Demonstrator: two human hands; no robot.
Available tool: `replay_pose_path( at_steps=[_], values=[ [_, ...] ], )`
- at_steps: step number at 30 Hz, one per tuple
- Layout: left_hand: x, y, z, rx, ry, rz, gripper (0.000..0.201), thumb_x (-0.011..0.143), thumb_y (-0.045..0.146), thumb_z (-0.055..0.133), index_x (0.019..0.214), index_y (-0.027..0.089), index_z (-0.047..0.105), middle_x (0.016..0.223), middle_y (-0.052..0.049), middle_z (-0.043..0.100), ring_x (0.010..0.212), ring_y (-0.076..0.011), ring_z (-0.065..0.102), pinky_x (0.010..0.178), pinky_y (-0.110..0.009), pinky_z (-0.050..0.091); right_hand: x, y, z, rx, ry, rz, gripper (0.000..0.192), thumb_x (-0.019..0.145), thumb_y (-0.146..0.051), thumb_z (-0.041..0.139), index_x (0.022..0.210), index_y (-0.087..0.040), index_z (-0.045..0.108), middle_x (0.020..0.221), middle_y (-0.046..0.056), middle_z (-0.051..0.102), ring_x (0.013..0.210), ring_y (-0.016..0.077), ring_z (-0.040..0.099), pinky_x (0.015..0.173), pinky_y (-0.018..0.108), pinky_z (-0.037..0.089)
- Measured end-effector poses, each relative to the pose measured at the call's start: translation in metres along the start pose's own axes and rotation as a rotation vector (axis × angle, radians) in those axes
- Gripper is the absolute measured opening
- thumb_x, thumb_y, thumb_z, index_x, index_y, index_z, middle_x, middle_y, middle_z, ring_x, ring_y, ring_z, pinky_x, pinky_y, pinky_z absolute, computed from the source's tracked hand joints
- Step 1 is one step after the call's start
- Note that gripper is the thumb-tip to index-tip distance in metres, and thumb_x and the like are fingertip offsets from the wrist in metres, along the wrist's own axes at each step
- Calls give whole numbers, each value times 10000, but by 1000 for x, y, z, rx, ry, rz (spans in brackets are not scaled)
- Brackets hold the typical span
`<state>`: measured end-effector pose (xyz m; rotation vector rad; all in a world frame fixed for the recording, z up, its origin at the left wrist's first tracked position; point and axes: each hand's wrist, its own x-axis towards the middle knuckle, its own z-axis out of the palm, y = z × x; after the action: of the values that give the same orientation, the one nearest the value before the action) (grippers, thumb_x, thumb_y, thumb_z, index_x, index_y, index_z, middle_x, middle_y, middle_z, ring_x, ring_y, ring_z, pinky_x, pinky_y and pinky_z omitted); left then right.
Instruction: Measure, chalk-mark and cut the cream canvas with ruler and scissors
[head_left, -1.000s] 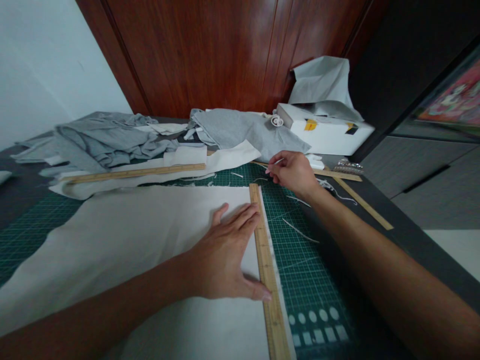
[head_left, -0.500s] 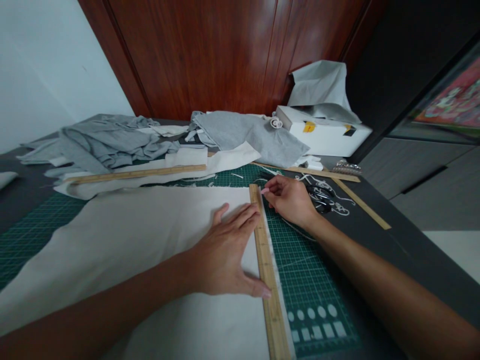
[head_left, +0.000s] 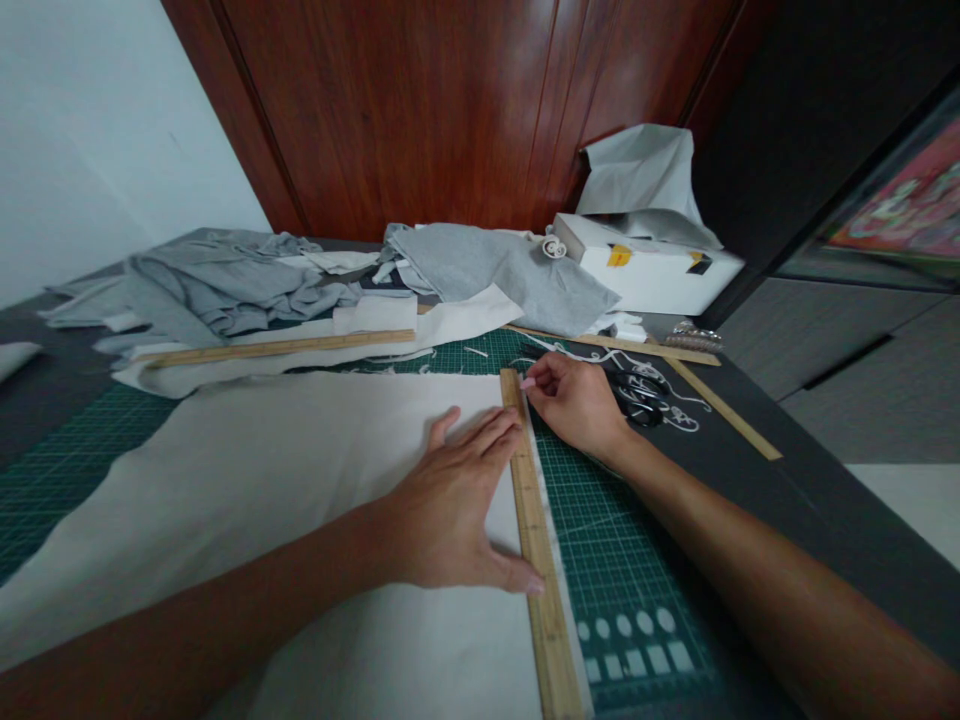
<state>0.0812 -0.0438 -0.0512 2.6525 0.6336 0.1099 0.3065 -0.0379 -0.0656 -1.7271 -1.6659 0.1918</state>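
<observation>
My left hand point(head_left: 457, 500) lies with fingers spread, its fingertips and thumb pressing on a wooden ruler point(head_left: 541, 560). That ruler runs along the right edge of a large white cloth point(head_left: 247, 480), leaving a narrow strip of cloth showing beyond it. Near the ruler's far end, my right hand point(head_left: 577, 402) pinches a small pink piece of tailor's chalk point(head_left: 528, 383) against the cloth edge. Most of the chalk is hidden by the fingers. Under the cloth is a green cutting mat point(head_left: 600, 530) with a grid.
Black-handled scissors point(head_left: 641, 400) lie among white cords just right of my right hand. Other wooden rulers point(head_left: 724, 410) rest farther back. Crumpled grey cloth point(head_left: 240, 285), a grey fabric piece point(head_left: 495, 270) and a white box point(head_left: 652, 270) line the table's back, before a wooden panel point(head_left: 405, 110).
My right hand has shifted very slightly left, still pinching the chalk by the ruler's far end. My left hand and the ruler look the same.
</observation>
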Motion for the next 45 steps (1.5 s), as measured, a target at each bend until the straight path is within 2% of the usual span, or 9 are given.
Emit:
replay_pose_path(
  at_steps=[6,14,19,27,34,38,45],
  values=[
    [1,0,1,-16,16,9,1270,692,838,769,1661,139,338,1769,-248,250,1648,-461,224,1326,-685,-18,-1,-4,-1,-64,-4,-34,118,984,-196,769,894,-162,700,766,-42,706,688,150,700,730,326,594],
    [0,-1,1,-16,14,12,1257,710,837,757,1661,130,336,1767,-252,249,1653,-446,220,1324,-688,-17,-2,-7,1,-165,-13,-63,85,992,-185,756,930,-160,703,791,-37,705,734,164,713,767,349,605],
    [0,0,0,7,-9,-1,1295,695,841,755,1656,81,333,1763,-281,237,1667,-419,189,1329,-680,-14,-1,-8,1,-198,-33,-96,81,1004,-188,737,939,-162,697,816,-28,707,760,169,714,783,354,600],
    [2,-2,0,32,-16,4,1352,704,835,744,1676,23,269,1768,-282,215,1673,-399,176,1334,-655,-56,2,-8,1,-220,-63,-127,101,1006,-208,731,936,-172,667,733,-64,616,662,145,638,702,314,565],
    [2,-1,1,27,-6,7,1319,711,826,749,1679,62,282,1771,-261,231,1665,-415,199,1331,-672,-49,1,-9,1,-242,-67,-107,135,990,-212,752,897,-172,663,777,-49,645,696,150,647,719,321,566],
    [2,-2,3,7,11,11,1328,696,823,771,1678,69,289,1770,-263,235,1653,-453,214,1331,-686,-32,-2,-12,-1,-239,-75,-85,131,983,-192,755,892,-172,664,746,-61,634,661,142,634,706,315,562],
    [0,-3,4,15,13,12,1310,697,824,773,1664,64,323,1765,-271,243,1651,-458,217,1333,-683,-30,-10,-18,-4,-213,-85,-56,143,964,-143,753,868,-175,652,713,-73,609,654,141,628,681,298,540]
  ],
)
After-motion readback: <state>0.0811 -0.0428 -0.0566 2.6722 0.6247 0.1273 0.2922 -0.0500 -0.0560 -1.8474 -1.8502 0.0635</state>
